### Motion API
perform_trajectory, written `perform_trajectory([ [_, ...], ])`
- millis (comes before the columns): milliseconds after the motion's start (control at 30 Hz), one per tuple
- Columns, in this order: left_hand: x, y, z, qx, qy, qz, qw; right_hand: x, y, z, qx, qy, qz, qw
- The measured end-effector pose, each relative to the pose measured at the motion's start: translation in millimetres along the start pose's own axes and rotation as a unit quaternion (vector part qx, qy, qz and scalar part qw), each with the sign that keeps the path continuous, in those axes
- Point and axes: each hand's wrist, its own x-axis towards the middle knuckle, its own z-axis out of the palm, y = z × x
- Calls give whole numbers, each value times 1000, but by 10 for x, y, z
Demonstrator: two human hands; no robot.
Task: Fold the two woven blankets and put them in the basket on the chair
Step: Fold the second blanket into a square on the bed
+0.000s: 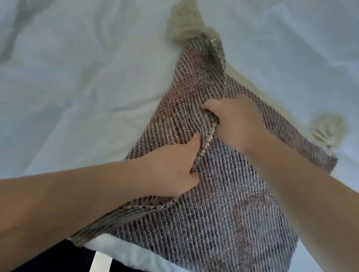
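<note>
On the white bedding (73,83), my left hand (171,167) and right hand (235,121) — fingers curled tight — each grip the raised edge of the woven blanket (229,216), cream tassels (186,26) trailing

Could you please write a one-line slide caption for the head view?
Both hands, left and right, grip a folded edge of a woven blanket on white bedding.

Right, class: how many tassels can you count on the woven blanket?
2: one tassel at the blanket's far corner on the white bedding, another tassel at its right corner. Others may be hidden under folds.
</note>
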Motion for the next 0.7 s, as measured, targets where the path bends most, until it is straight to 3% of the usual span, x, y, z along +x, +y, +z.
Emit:
perform_trajectory([
  [133,259,462,450,28,-20,1,999,-645,313,253,101,19,145,984],
  [267,512,814,831,56,-27,3,998,-1141,558,603,346,55,253,902],
  [333,611,948,1021,81,-26,1,996,-1305,676,722,480,86,303,818],
  [400,669,1004,1179,115,-23,-7,993,-1359,745,731,610,93,358,701],
  [467,709,1051,1309,129,-22,-21,991,-1352,813,738,675,103,368,631],
  [533,715,1080,1369,137,-16,-33,990,-1270,846,785,682,126,355,627],
  [633,706,1071,1390,129,2,-46,991,-1130,798,807,631,161,340,678],
  [700,673,1054,1377,120,18,-48,991,-1083,725,797,608,200,336,691],
])
